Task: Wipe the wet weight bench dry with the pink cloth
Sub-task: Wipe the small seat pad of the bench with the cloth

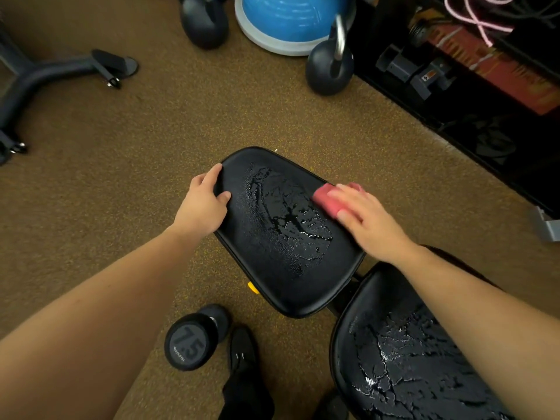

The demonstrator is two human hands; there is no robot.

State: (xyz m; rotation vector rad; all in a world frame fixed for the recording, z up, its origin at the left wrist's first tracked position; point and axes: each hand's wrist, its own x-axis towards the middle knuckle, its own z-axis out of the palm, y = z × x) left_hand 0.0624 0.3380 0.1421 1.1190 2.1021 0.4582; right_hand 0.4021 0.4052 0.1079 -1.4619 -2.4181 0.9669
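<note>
From the head view, my left hand (206, 201) grips the left edge of the weight bench seat pad (281, 225) at frame centre, steadying it. My right hand (360, 219) presses the pink cloth (325, 197) flat, fingers straight, at the pad's right edge. Wiping seems just begun: next, sweep leftward across the beaded water (291, 219), then the wet back pad (403, 359) at lower right.

The right hand (368, 221) presses the pink cloth (328, 197) flat on the wet bench seat pad (281, 237); the left hand (203, 201) grips the pad's far-left edge.

Pink cloth (325, 197) — mostly hidden under right hand (366, 219).
</note>
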